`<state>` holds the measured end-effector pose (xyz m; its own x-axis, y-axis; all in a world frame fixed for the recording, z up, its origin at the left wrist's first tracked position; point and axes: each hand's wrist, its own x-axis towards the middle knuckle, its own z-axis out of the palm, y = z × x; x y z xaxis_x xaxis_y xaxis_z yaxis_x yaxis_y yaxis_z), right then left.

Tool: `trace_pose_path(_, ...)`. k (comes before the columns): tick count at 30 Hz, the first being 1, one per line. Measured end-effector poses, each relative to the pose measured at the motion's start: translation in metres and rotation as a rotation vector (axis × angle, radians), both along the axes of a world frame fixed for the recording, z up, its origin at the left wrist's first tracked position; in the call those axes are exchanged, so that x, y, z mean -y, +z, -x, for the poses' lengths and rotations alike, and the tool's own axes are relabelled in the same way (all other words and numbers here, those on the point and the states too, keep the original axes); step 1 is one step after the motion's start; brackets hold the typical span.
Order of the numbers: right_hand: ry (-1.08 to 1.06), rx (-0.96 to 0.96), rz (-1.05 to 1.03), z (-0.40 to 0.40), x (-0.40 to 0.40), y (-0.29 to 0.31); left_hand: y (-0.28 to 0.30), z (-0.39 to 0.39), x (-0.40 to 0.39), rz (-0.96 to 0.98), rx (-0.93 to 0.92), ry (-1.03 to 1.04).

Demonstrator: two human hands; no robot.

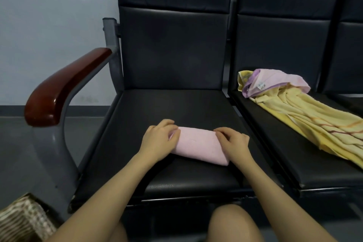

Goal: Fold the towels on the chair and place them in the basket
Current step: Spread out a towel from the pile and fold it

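A pink towel point(198, 144), folded into a small thick rectangle, lies on the black seat of the left chair point(157, 108). My left hand point(160, 140) grips its left end with curled fingers. My right hand point(234, 141) grips its right end the same way. On the seat of the neighbouring chair to the right lies an unfolded yellow striped towel point(318, 124), with a pink and purple towel point(275, 80) bunched on its far end. A woven basket point(21, 220) stands on the floor at the lower left, only partly in view.
A red-brown wooden armrest point(64, 86) on a grey metal frame stands left of the seat. Behind the chairs is a pale wall, and the floor is grey. A third black chair point(351, 45) shows at the right edge. My knees are at the bottom.
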<state>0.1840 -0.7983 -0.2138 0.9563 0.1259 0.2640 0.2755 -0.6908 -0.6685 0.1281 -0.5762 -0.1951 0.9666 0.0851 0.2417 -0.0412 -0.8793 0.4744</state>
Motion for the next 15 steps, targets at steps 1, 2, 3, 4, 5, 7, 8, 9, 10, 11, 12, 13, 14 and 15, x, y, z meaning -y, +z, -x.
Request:
trace_pose_path(1,-0.013,-0.004,0.001,0.000,0.002,-0.001,-0.001,-0.001,0.002,0.004,-0.033,0.017)
trace_pose_path(2,-0.022,-0.014,0.013,0.001,0.004,-0.002,-0.001,-0.002,0.003,0.001,-0.076,0.037)
trace_pose_path(3,-0.030,-0.031,0.036,0.002,0.006,-0.003,-0.001,-0.003,0.003,-0.013,-0.117,0.061)
trace_pose_path(4,-0.039,-0.048,0.066,0.003,0.007,-0.004,-0.001,-0.005,0.003,-0.035,-0.152,0.089)
trace_pose_path(5,-0.045,-0.072,0.095,0.004,0.008,-0.004,-0.001,-0.007,0.003,-0.067,-0.179,0.113)
trace_pose_path(7,-0.039,-0.116,0.149,0.005,0.010,-0.004,0.001,-0.008,0.004,-0.156,-0.228,0.149)
trace_pose_path(8,-0.025,-0.123,0.173,0.006,0.010,-0.004,0.002,-0.008,0.005,-0.197,-0.248,0.160)
trace_pose_path(9,-0.009,-0.120,0.193,0.008,0.011,-0.003,0.002,-0.008,0.006,-0.229,-0.258,0.166)
trace_pose_path(10,0.006,-0.106,0.211,0.009,0.011,-0.003,0.001,-0.006,0.007,-0.250,-0.256,0.167)
trace_pose_path(11,0.017,-0.088,0.226,0.011,0.010,-0.002,0.000,-0.005,0.008,-0.262,-0.245,0.166)
trace_pose_path(12,0.025,-0.072,0.240,0.013,0.010,-0.001,-0.002,-0.003,0.009,-0.266,-0.228,0.166)
trace_pose_path(13,0.031,-0.061,0.250,0.015,0.008,-0.001,-0.004,-0.001,0.009,-0.264,-0.215,0.167)
trace_pose_path(14,0.038,-0.055,0.259,0.017,0.007,0.000,-0.005,0.001,0.010,-0.259,-0.204,0.171)
trace_pose_path(15,0.049,-0.058,0.265,0.019,0.006,0.001,-0.006,0.002,0.010,-0.248,-0.196,0.173)
